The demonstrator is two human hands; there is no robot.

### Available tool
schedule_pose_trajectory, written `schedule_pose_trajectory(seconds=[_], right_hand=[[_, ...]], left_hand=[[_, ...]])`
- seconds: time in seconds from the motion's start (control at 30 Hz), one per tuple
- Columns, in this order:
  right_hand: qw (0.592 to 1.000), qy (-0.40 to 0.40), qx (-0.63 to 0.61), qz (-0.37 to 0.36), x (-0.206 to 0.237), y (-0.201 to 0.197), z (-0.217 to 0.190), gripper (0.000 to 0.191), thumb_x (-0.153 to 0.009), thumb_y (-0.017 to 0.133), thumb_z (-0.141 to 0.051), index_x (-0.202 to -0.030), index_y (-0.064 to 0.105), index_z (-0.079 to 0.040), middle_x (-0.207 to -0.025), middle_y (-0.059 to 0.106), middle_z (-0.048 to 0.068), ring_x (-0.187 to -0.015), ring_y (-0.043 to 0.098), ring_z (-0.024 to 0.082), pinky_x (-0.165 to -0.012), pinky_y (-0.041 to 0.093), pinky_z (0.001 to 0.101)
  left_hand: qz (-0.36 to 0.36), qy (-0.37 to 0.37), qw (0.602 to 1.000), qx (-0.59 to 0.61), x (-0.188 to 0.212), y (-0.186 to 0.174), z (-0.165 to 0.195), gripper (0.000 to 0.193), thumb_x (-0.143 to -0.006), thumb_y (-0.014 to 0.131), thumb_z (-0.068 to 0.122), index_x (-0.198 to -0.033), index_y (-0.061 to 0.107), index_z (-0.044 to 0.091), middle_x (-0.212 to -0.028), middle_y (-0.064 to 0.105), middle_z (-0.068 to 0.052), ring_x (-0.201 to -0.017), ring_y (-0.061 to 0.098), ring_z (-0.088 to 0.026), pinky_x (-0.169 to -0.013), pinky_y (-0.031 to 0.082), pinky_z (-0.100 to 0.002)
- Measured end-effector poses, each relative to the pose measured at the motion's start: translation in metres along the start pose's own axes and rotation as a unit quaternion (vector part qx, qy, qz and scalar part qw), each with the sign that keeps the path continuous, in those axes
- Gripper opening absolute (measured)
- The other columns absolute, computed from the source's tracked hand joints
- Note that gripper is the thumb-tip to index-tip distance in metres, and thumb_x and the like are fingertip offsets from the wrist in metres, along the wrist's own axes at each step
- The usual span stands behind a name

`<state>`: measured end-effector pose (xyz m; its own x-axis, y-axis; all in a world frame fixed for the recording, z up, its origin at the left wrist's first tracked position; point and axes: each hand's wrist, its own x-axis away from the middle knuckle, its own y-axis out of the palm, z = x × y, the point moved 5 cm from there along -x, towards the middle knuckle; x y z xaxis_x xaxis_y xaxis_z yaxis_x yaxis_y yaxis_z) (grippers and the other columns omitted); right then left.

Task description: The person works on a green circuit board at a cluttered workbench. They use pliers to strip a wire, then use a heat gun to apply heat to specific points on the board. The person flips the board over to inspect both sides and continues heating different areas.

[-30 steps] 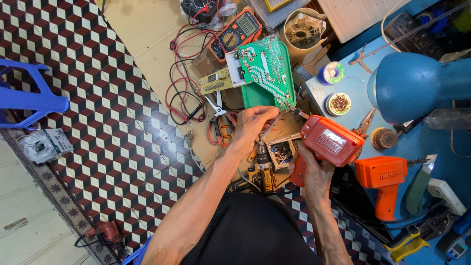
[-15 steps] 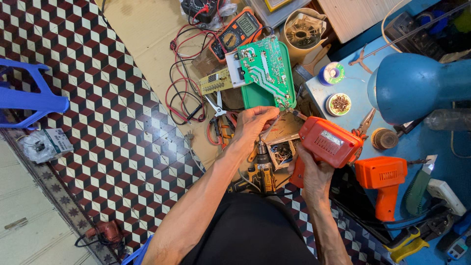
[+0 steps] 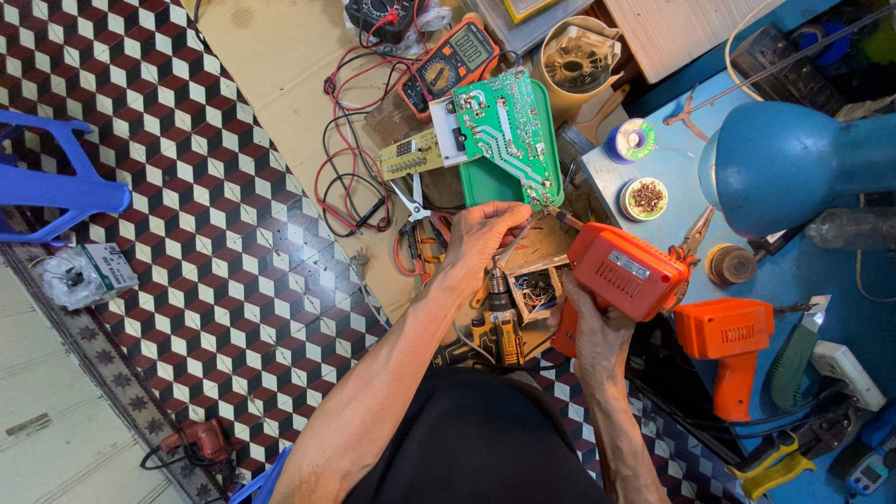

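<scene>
My right hand (image 3: 590,329) grips an orange soldering gun (image 3: 623,273) by its handle, with the tip pointing at the lower edge of a green circuit board (image 3: 510,129). My left hand (image 3: 483,233) is pinched on a thin strand of solder wire (image 3: 519,233) that reaches toward the same spot on the board. The board lies on a green tray (image 3: 485,183). Just below my hands sits a small open box with wires (image 3: 534,293) and a yellow-black drill (image 3: 502,329).
An orange multimeter (image 3: 450,63) with red and black leads (image 3: 347,168) lies on cardboard. Pliers (image 3: 418,241), a solder spool (image 3: 631,140), a tin of brass wool (image 3: 644,198), a second orange soldering gun (image 3: 728,345) and a blue lamp (image 3: 793,164) stand around. A blue plastic chair (image 3: 56,187) is at left.
The soldering gun's tip and the solder wire have stayed at the board's lower edge, with only slight shifts of both hands.
</scene>
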<state>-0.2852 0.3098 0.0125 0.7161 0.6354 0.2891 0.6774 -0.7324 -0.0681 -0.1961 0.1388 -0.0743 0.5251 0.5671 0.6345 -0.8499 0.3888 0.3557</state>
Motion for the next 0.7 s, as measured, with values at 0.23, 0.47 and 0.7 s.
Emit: schedule_pose_trajectory(seconds=[0.23, 0.47, 0.7], right_hand=[[1.0, 0.004, -0.023, -0.002, -0.0003, 0.0015, -0.0005, 0.016, -0.099, 0.066, -0.014, -0.11, 0.062, -0.002, -0.071, 0.062, 0.005, -0.055, 0.063, 0.013, -0.049, 0.055, 0.0273], [0.999, 0.011, -0.032, 0.003, -0.0004, 0.0033, -0.0048, 0.016, -0.099, 0.064, -0.012, -0.11, 0.061, -0.001, -0.071, 0.061, 0.006, -0.054, 0.062, 0.014, -0.05, 0.053, 0.0281], [0.999, 0.033, -0.036, 0.003, -0.0037, 0.0008, -0.0042, 0.017, -0.099, 0.064, -0.013, -0.111, 0.061, -0.001, -0.07, 0.061, 0.007, -0.054, 0.061, 0.015, -0.05, 0.054, 0.0292]], left_hand=[[0.002, 0.002, 1.0, 0.005, -0.0006, 0.0001, -0.0008, 0.028, -0.086, 0.079, 0.025, -0.102, 0.076, 0.002, -0.085, 0.075, -0.004, -0.069, 0.065, -0.007, -0.065, 0.056, -0.022], [0.012, -0.003, 1.0, -0.008, -0.003, 0.0003, -0.0022, 0.028, -0.085, 0.079, 0.025, -0.101, 0.076, 0.002, -0.084, 0.074, -0.003, -0.069, 0.065, -0.007, -0.065, 0.054, -0.021], [0.007, -0.01, 1.0, 0.01, -0.0031, 0.0009, -0.0013, 0.027, -0.084, 0.08, 0.023, -0.101, 0.076, 0.002, -0.083, 0.074, -0.003, -0.069, 0.065, -0.007, -0.066, 0.058, -0.022]])
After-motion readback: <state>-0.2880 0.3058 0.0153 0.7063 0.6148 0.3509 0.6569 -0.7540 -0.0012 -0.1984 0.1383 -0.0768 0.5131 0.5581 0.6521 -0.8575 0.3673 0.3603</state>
